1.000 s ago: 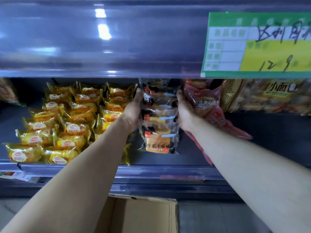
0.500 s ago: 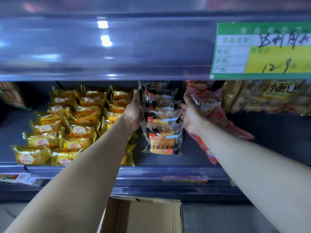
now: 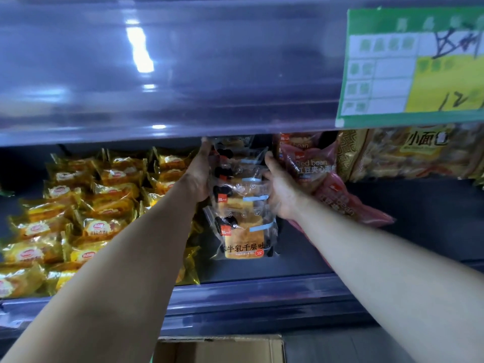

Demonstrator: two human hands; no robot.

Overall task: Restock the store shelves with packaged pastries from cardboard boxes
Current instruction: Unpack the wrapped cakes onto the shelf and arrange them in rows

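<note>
A row of clear-wrapped toast packs point(image 3: 245, 226) stands overlapped on the dark shelf point(image 3: 262, 284), running from front to back. My left hand point(image 3: 199, 176) presses flat against the row's left side, fingers straight and reaching up under the upper shelf edge. On the row's right side my right hand point(image 3: 281, 189) holds the packs, with its fingers curled round their edge. An open cardboard box point(image 3: 220, 349) shows at the bottom of the view, below the shelf; its inside is mostly hidden.
Several yellow-wrapped cakes point(image 3: 86, 205) fill the shelf to the left. Red bean bread packs point(image 3: 327, 184) lie right of my right hand, and gold bags point(image 3: 408, 153) farther right. A green price card point(image 3: 411, 66) hangs on the upper shelf front.
The camera has moved closer and slightly up. Both hands stay on the sides of the row of packs, reaching a little deeper under the upper shelf.
</note>
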